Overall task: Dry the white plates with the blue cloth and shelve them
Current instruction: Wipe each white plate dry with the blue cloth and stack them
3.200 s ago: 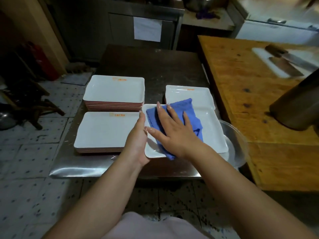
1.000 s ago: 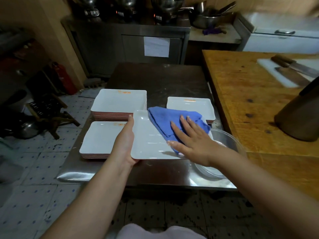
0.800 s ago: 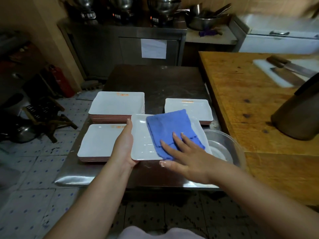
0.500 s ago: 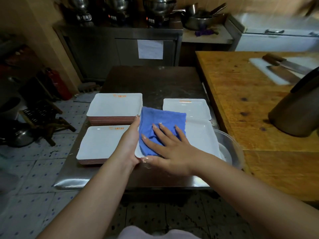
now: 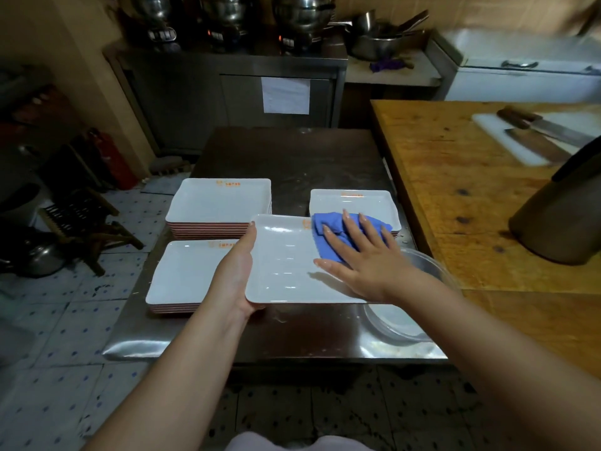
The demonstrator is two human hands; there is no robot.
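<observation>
White plate (image 5: 286,271), mid-frame above the steel table (image 5: 292,333), gripped at its left edge by the left hand (image 5: 235,275); blue cloth (image 5: 338,232) has swept to the upper-right corner under the flat, spread right hand (image 5: 364,258), so wiping seems nearly finished.

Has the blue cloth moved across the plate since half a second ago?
Yes. The blue cloth slid from the held white plate's left edge toward its far right corner, nearer the right-hand plate stack.

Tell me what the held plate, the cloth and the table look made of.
Plate: glossy white, melamine or glazed ceramic; highlights show, but can't tell which. Blue cloth: soft woven fabric that bunches in folds. Table: stainless steel, with a mirror-like front edge.
</observation>
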